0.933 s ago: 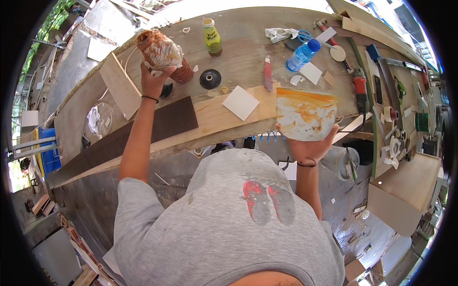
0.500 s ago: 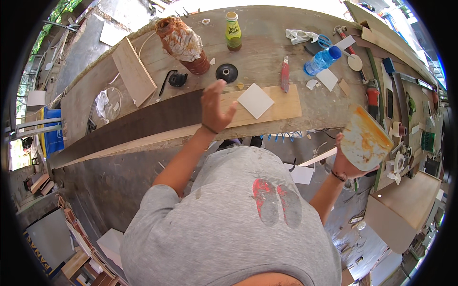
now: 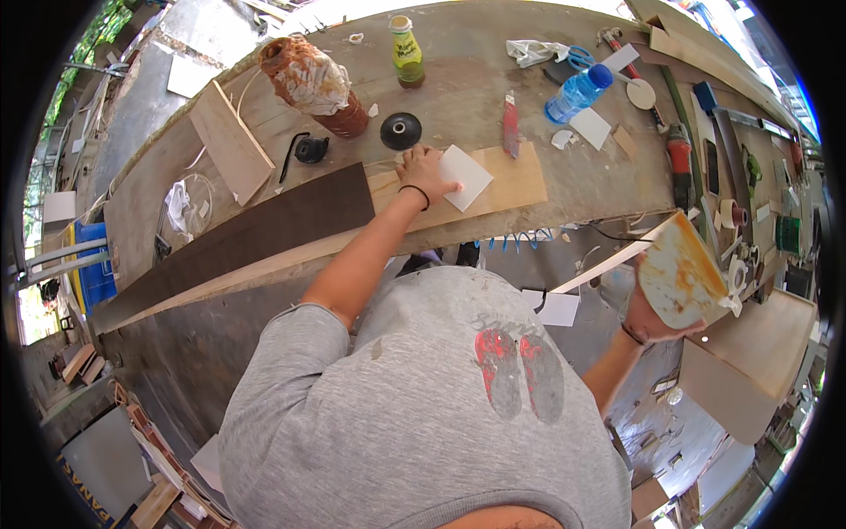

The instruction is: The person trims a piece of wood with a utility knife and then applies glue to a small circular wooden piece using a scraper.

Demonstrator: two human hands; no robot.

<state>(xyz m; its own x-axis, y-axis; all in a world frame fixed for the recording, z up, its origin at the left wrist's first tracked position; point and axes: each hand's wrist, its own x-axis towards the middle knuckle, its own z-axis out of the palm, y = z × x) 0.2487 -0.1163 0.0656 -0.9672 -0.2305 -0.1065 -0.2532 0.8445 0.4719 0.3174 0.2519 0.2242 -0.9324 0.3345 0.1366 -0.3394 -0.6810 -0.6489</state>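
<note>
You are standing over a long wooden bench [image 3: 493, 88]; daylight is falling across the littered floor [image 3: 167, 353] at seven o'clock.

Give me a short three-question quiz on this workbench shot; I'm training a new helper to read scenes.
1. True or false: the left hand rests on the white square.
2. What does the right hand hold? A) a blue bottle B) a stained spreader card C) a red knife
3. Fill in: the dark veneer strip lies to the ___ of the white square.

Key: 1 true; 2 B, the spreader card; 3 left.
</note>
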